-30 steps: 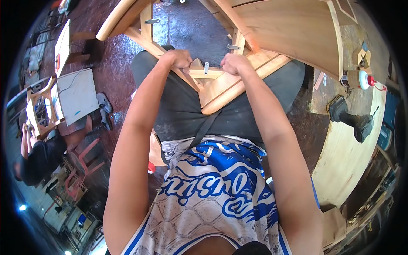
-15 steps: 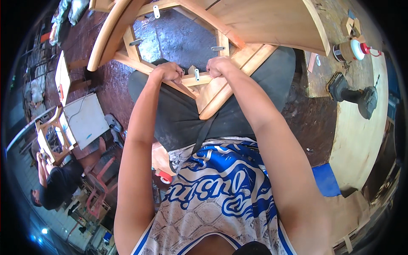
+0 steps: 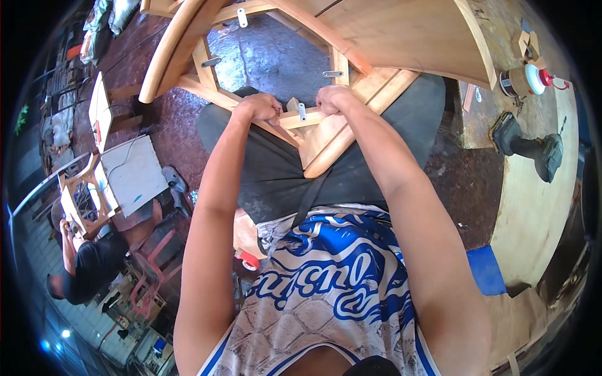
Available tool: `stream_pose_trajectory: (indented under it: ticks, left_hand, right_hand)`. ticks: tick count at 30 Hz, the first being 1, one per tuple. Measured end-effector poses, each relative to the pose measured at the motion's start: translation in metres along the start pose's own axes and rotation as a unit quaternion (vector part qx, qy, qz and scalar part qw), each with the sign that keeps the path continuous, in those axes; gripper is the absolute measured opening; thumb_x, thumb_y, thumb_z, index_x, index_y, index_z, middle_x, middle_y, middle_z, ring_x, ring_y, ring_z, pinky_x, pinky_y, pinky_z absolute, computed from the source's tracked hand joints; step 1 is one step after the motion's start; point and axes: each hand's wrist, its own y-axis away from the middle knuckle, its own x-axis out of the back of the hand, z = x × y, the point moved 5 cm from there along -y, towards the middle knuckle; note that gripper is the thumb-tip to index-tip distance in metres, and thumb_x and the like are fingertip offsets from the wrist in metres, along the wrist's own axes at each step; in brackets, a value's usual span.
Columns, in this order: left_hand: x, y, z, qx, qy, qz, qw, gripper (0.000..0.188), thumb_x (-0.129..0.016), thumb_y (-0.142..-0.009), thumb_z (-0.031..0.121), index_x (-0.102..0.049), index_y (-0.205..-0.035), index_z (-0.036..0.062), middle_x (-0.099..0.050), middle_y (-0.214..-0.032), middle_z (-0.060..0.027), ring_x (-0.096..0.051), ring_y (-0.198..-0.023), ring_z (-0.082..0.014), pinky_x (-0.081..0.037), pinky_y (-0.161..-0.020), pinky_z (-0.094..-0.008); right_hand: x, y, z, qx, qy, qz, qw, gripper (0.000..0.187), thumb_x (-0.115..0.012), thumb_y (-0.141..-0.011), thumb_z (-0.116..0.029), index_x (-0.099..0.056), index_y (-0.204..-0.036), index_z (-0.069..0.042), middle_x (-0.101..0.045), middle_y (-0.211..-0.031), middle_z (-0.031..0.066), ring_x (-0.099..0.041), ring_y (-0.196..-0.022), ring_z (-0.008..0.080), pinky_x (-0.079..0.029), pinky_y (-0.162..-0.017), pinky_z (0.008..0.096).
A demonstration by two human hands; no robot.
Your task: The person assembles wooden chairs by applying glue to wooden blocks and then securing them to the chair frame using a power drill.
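A light wooden chair frame [image 3: 323, 149] rests against my lap with its pointed corner toward me. My left hand [image 3: 260, 109] is closed, its fingers curled at the inner side of the frame, left of a short cross brace. On the right end of the brace my right hand [image 3: 334, 100] is closed too, knuckles up. Between the hands a small metal bracket [image 3: 302, 112] stands on the brace. A second metal bracket [image 3: 332, 74] and a third metal bracket [image 3: 211, 62] sit on other braces. The fingertips of both hands are hidden.
On the right bench lie a cordless drill [image 3: 530, 147] and a white glue bottle with a red cap [image 3: 525, 81]. Red tape [image 3: 248, 259] is by my left hip. At far left, a co-worker [image 3: 94, 263] handles another wooden frame [image 3: 84, 195], near a pink chair [image 3: 150, 269].
The whole view has shifted slightly, so things appear a little further right. Both hands keep their closed hold at the same places on the frame.
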Motion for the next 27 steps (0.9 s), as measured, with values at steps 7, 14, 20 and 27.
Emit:
stream_pose_trajectory:
  ticks: [7,14,20,27]
  left_hand:
    - [0.001,0.005,0.007,0.003,-0.04,0.009,0.999,0.038,-0.079,-0.064,0.019,-0.076,-0.102,0.0178,-0.075,-0.097,-0.0038,-0.068,-0.093,-0.0223,-0.053,-0.081,-0.038]
    - [0.004,0.008,0.016,-0.006,-0.044,0.0,0.999,0.039,-0.078,-0.065,0.018,-0.076,-0.103,0.0113,-0.075,-0.096,-0.0062,-0.069,-0.092,-0.0223,-0.052,-0.08,-0.0357]
    - [0.004,0.005,0.011,-0.013,-0.025,-0.007,1.0,0.035,-0.075,-0.064,0.014,-0.075,-0.098,0.006,-0.075,-0.096,-0.0083,-0.067,-0.091,-0.0229,-0.051,-0.08,-0.0362]
    - [0.006,0.013,0.021,-0.014,-0.03,-0.018,0.999,0.035,-0.074,-0.064,0.015,-0.075,-0.098,0.0076,-0.074,-0.096,-0.0086,-0.067,-0.092,-0.0255,-0.051,-0.08,-0.0383]
  right_hand:
    - [0.006,0.007,-0.003,0.001,0.003,-0.01,1.0,0.029,-0.069,-0.078,-0.014,-0.076,-0.105,-0.009,-0.074,-0.108,0.0103,-0.071,-0.101,0.0281,-0.056,-0.084,0.041]
    - [0.006,0.009,0.004,0.028,-0.037,-0.042,0.998,0.032,-0.067,-0.076,-0.009,-0.074,-0.108,-0.01,-0.074,-0.099,0.0103,-0.07,-0.088,0.027,-0.056,-0.073,0.0403]
    - [0.007,0.013,0.005,-0.019,-0.166,-0.078,0.983,0.013,-0.065,-0.076,-0.005,-0.073,-0.087,-0.003,-0.069,-0.081,0.0107,-0.063,-0.066,0.0242,-0.049,-0.055,0.039]
    - [0.008,0.017,0.007,-0.016,-0.218,-0.076,0.973,0.01,-0.066,-0.077,-0.004,-0.072,-0.086,-0.003,-0.066,-0.074,0.0094,-0.06,-0.06,0.0215,-0.047,-0.051,0.0383]
